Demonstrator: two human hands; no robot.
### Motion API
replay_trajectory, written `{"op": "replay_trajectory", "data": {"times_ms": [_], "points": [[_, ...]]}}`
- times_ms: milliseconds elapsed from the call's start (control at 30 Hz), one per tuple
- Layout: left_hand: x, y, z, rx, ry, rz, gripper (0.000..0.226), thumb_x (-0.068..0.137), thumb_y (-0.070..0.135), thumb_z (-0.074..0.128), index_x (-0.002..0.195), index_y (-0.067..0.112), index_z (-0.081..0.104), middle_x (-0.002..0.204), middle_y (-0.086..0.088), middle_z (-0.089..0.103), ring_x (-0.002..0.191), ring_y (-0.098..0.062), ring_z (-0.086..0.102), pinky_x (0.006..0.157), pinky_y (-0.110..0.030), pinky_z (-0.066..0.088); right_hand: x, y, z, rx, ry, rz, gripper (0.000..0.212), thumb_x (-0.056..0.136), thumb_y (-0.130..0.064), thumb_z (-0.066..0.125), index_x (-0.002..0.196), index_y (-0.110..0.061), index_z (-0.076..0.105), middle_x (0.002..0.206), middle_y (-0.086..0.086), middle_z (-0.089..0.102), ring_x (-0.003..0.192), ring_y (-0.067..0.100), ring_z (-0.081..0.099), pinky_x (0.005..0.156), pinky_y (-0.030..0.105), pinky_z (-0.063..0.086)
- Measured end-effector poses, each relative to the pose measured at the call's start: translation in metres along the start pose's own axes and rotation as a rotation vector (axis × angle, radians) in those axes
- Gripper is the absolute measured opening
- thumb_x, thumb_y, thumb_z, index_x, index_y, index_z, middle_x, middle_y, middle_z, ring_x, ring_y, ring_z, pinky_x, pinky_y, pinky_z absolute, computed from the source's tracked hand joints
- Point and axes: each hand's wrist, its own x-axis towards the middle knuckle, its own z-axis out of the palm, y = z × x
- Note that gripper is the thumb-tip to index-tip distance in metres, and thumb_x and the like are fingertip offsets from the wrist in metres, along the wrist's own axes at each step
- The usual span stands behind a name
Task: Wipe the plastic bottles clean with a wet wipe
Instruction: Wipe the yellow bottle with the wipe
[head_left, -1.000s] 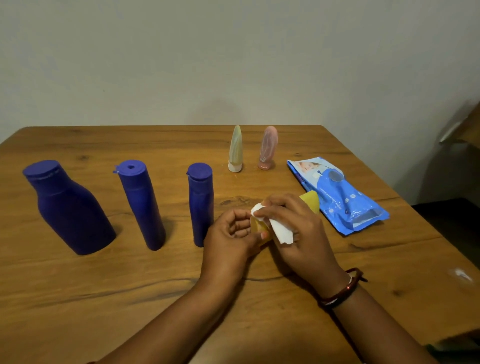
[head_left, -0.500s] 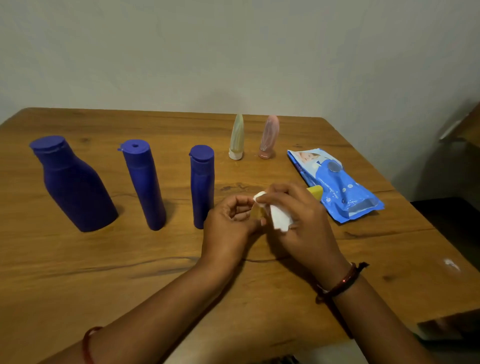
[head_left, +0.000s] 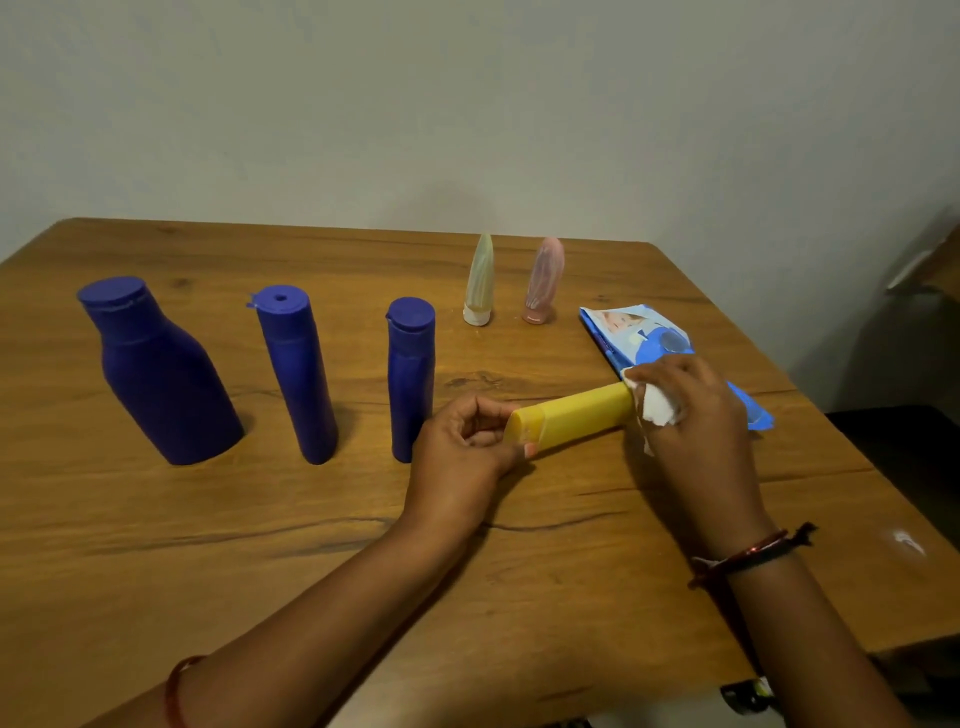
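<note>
My left hand (head_left: 460, 449) is pinching the cap end of the yellow bottle (head_left: 574, 419), holding it level just above the table (head_left: 260, 545). My right hand (head_left: 691, 410) is curling its fingers around the wet wipe (head_left: 657, 410), pressing it against the bottle's far end, in front of the blue wipe packet (head_left: 639, 338).

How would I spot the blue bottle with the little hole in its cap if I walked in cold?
Start at the wooden table and find the row of three dark blue bottles standing on its left half. Take the middle blue bottle, a tall, slim one between the wide-shouldered bottle and the shorter slim bottle. It alone shows a small round hole in the middle of its cap.
</note>
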Motion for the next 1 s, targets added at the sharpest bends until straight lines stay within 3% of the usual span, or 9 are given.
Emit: {"op": "replay_trajectory", "data": {"times_ms": [133, 233, 300, 400, 533, 667, 767, 867, 1000], "points": [[0.000, -0.001, 0.000, 0.003, -0.001, -0.001, 0.029, 0.074, -0.005, 0.073, 0.087, 0.020, 0.067, 0.094, 0.011, 0.074, 0.090, -0.006, 0.070, 0.069, -0.021, 0.056, -0.017, -0.033, 0.009, 0.069, -0.112, -0.114, 0.045, 0.071, 0.011, 0.064, 0.105, -0.019, 0.067, 0.109, -0.007, 0.055, 0.101, -0.001, 0.046, 0.084, 0.005, 0.036], [-0.002, -0.001, 0.001, -0.018, -0.004, 0.007, 0.026, 0.076, -0.005, 0.071, 0.090, 0.016, 0.066, 0.091, 0.004, 0.074, 0.086, -0.008, 0.071, 0.063, -0.017, 0.054, -0.031, -0.055, 0.012, 0.059, -0.185, -0.322, 0.038, 0.074, -0.002, 0.052, 0.108, -0.014, 0.065, 0.112, 0.001, 0.056, 0.107, 0.010, 0.049, 0.087, 0.019, 0.041], [-0.003, 0.000, 0.001, -0.009, -0.008, 0.015, 0.026, 0.076, -0.005, 0.071, 0.090, 0.016, 0.066, 0.090, 0.004, 0.074, 0.085, -0.007, 0.071, 0.062, -0.015, 0.053, -0.033, -0.054, 0.011, 0.009, -0.209, -0.373, 0.042, 0.073, 0.002, 0.059, 0.111, -0.014, 0.063, 0.116, 0.004, 0.055, 0.110, 0.014, 0.049, 0.086, 0.021, 0.041], [-0.003, 0.001, 0.001, -0.023, -0.011, 0.007, 0.029, 0.075, -0.007, 0.071, 0.087, 0.018, 0.065, 0.089, 0.011, 0.074, 0.085, -0.003, 0.070, 0.063, -0.015, 0.053, -0.026, -0.032, 0.005, -0.033, -0.213, -0.260, 0.053, 0.069, 0.009, 0.069, 0.113, -0.018, 0.062, 0.118, -0.003, 0.052, 0.109, 0.003, 0.042, 0.084, 0.008, 0.036], [-0.003, 0.001, 0.001, 0.014, -0.004, 0.021, 0.031, 0.075, -0.006, 0.073, 0.085, 0.022, 0.064, 0.089, 0.017, 0.072, 0.086, 0.001, 0.068, 0.066, -0.014, 0.053, -0.008, 0.002, -0.008, -0.074, -0.080, -0.065, 0.042, 0.077, 0.003, 0.067, 0.109, -0.023, 0.063, 0.112, -0.006, 0.053, 0.104, 0.003, 0.045, 0.082, 0.013, 0.038], [-0.005, 0.001, 0.000, 0.048, 0.015, 0.045, 0.029, 0.074, -0.003, 0.075, 0.085, 0.023, 0.066, 0.089, 0.015, 0.072, 0.086, 0.002, 0.067, 0.069, -0.016, 0.054, 0.000, 0.007, -0.011, -0.029, -0.024, 0.019, 0.034, 0.082, 0.004, 0.063, 0.108, -0.019, 0.067, 0.114, 0.001, 0.057, 0.102, 0.002, 0.046, 0.076, 0.000, 0.030], [-0.007, 0.002, 0.000, 0.069, 0.040, 0.058, 0.028, 0.073, -0.002, 0.075, 0.086, 0.022, 0.066, 0.092, 0.014, 0.070, 0.091, -0.001, 0.065, 0.075, -0.022, 0.055, -0.008, -0.010, -0.009, 0.088, -0.043, -0.102, 0.030, 0.082, -0.001, 0.068, 0.105, -0.019, 0.069, 0.108, -0.005, 0.058, 0.097, -0.004, 0.050, 0.080, 0.002, 0.036], [-0.007, 0.003, 0.000, 0.105, 0.061, 0.097, 0.028, 0.074, -0.004, 0.073, 0.088, 0.020, 0.067, 0.096, 0.015, 0.069, 0.101, -0.002, 0.062, 0.082, -0.028, 0.055, -0.016, -0.025, -0.008, 0.080, -0.243, -0.248, 0.036, 0.078, -0.016, 0.077, 0.112, -0.020, 0.065, 0.114, -0.008, 0.053, 0.103, -0.002, 0.048, 0.084, 0.010, 0.041], [-0.010, 0.004, 0.001, 0.159, 0.035, 0.216, 0.030, 0.077, -0.006, 0.070, 0.090, 0.021, 0.068, 0.101, 0.012, 0.068, 0.102, 0.005, 0.059, 0.078, -0.010, 0.049, -0.018, -0.033, -0.007, -0.231, -0.197, -0.417, 0.040, 0.076, -0.016, 0.077, 0.114, -0.014, 0.063, 0.116, 0.001, 0.055, 0.105, 0.012, 0.048, 0.077, 0.028, 0.050]]}}
